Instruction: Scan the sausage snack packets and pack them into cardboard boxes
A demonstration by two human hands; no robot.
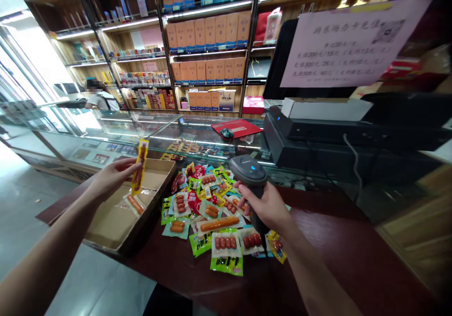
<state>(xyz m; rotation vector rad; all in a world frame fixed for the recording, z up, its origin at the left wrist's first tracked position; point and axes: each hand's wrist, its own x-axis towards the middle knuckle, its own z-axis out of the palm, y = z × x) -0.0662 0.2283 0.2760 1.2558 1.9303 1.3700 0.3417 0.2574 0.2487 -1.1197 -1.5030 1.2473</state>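
Pinched in the fingers of my left hand [122,174] is a long yellow sausage packet [140,166], held upright above a shallow cardboard box [106,229]. Inside that box lies a clear packet with an orange sausage [136,204]. My right hand [270,207] grips the handle of a dark grey barcode scanner [249,170], whose top shows a blue light. Under and beside the scanner, a heap of small vacuum-packed sausage snacks [212,212] spreads over the dark red-brown table [318,259]. Several packets are green, red, yellow or clear.
Behind the heap runs a glass display counter [158,130] with a red mat [240,127] and a computer mouse [226,133]. At right stand a monitor with a paper sign [346,47] and a black cash drawer [318,137]. Another person [100,97] is far left, before stocked shelves.
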